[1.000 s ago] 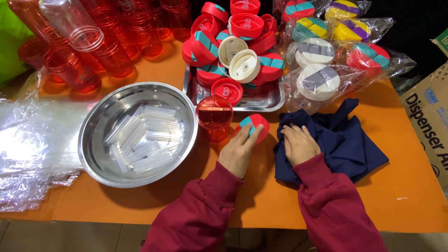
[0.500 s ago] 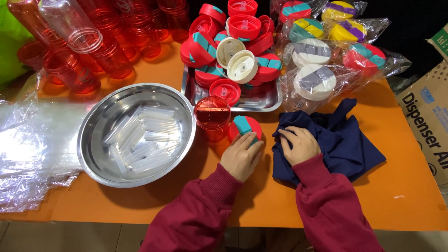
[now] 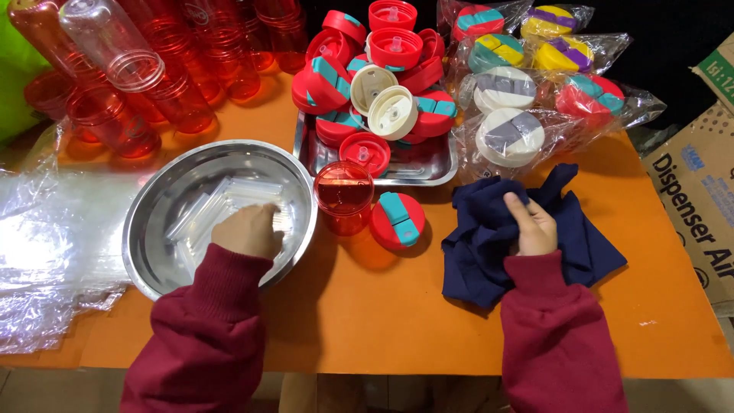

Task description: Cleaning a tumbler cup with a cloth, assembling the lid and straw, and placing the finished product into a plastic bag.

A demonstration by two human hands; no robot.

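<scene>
Left hand [image 3: 248, 229] has moved from the lid [image 3: 397, 220] to the bowl [image 3: 153, 229] at 9 o'clock, fingers closing on clear tubes [image 3: 200, 216]; right hand [image 3: 530, 228] grips the cloth [image 3: 489, 260].

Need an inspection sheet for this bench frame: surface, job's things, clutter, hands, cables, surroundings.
Surface: orange table, mostly covered along the back.
Job's things: steel bowl holding clear straws; red cup upright beside it; red lid with teal strip next to the cup; navy cloth bunched up.
Clutter: steel tray piled with red and white lids; bagged lids behind the cloth; red bottles at back left; plastic sheets at the left edge.
Hands: left hand inside the bowl on the straws; right hand resting on the cloth.
Cables: nothing seen.
Surroundings: cardboard box at right.
</scene>
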